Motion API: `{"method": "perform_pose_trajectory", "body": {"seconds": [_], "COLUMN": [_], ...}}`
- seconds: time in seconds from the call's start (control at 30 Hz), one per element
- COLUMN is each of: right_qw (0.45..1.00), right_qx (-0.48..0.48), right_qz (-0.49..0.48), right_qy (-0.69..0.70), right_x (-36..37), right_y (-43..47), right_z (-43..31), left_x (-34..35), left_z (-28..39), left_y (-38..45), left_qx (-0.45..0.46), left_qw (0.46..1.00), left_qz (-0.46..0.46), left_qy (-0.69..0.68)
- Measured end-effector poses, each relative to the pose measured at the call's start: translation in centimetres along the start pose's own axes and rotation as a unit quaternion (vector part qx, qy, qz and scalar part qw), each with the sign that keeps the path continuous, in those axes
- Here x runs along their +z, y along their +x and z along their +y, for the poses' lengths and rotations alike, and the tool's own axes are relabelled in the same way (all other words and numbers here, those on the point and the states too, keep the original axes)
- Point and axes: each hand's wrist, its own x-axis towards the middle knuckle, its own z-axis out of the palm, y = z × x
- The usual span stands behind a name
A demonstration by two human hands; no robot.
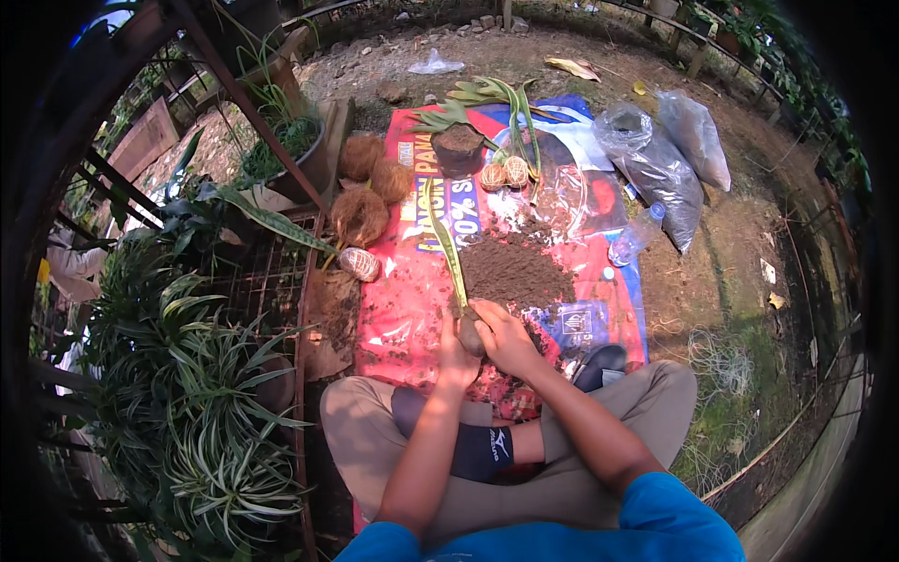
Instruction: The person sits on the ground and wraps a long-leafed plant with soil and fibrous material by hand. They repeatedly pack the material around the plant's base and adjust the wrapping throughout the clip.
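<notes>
Both hands hold a snake plant leaf (444, 242) whose base sits in a rounded ball of dark soil (471, 337). My left hand (453, 351) cups the ball from the left. From the right, my right hand (504, 338) presses its fingers around the ball's top, near the leaf base. The leaf points away from me, over the red plastic banner (393, 316). Just beyond my hands lies a heap of loose dark soil (520, 270). Two string-wrapped balls (516, 171) rest farther off, with variegated leaves (523, 126) by them. A black pot of soil (458, 149) stands beside these.
Several coconut-fibre balls (359, 216) lie left of the banner, near a wrapped ball (359, 265) with a leaf. At right are a plastic bottle (635, 235), filled plastic bags (664, 175) and tangled string (723, 362). Potted spider plants (218, 421) crowd a metal rack (303, 393) on my left.
</notes>
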Motion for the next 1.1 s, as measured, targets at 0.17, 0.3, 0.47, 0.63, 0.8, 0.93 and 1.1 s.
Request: {"method": "perform_pose_trajectory", "body": {"seconds": [0.17,0.3,0.47,0.63,0.8,0.93,1.1], "right_qw": [0.999,0.998,0.998,0.987,0.980,0.995,0.988], "right_qx": [-0.039,-0.028,-0.006,-0.043,-0.100,-0.078,-0.038], "right_qz": [-0.026,-0.042,-0.061,-0.072,-0.034,-0.020,-0.014], "right_qy": [-0.025,-0.044,-0.032,-0.140,-0.166,-0.061,-0.149], "right_x": [0.6,1.9,2.5,2.4,2.8,3.6,2.0], "right_y": [-0.7,-1.5,-2.6,-3.0,-3.9,-3.1,-2.7], "right_z": [-0.8,-2.1,-2.0,-3.6,-3.7,-1.9,-1.0], "left_x": [-1.4,-4.6,-4.1,-7.6,-4.7,-2.9,-1.5], "left_z": [-0.5,0.4,-0.9,-1.5,-0.8,-0.3,-0.8], "left_y": [1.1,2.3,2.5,4.6,3.5,2.0,1.3], "left_qx": [-0.011,-0.150,-0.032,-0.009,-0.012,-0.001,-0.003], "left_qw": [1.000,0.954,0.998,0.997,0.998,0.998,0.997], "left_qz": [-0.024,-0.190,0.018,-0.061,-0.061,-0.067,-0.079], "left_qy": [-0.015,-0.175,-0.055,-0.056,-0.020,-0.002,0.009]}}
